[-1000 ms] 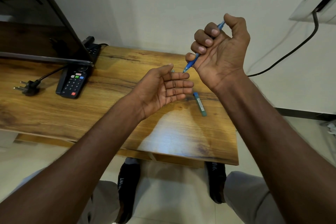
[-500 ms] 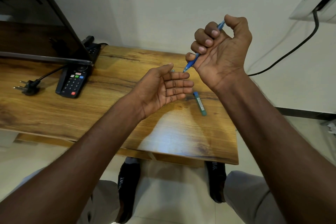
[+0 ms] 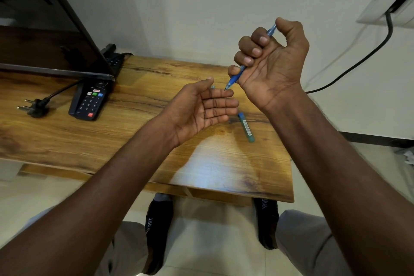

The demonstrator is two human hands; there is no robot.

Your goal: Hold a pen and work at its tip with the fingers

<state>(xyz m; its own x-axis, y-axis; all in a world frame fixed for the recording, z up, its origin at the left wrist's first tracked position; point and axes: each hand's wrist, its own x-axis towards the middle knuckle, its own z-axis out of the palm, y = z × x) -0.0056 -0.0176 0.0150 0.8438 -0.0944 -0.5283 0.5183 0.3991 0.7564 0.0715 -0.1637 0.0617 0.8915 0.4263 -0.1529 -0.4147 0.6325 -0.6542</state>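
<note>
Above the desk (image 3: 224,163), my right hand (image 3: 272,63) gripped the blue pen (image 3: 235,77), tip touching my flat, empty left hand (image 3: 201,107); nothing was drawn yet.

A slim blue plastic pen (image 3: 235,79) slants steeply through the curled fingers of the right hand (image 3: 272,63), its dark tip pointing down and just meeting the index fingertip of the left hand (image 3: 201,110), which lies palm up with straight fingers above the wooden table (image 3: 134,141)
</note>
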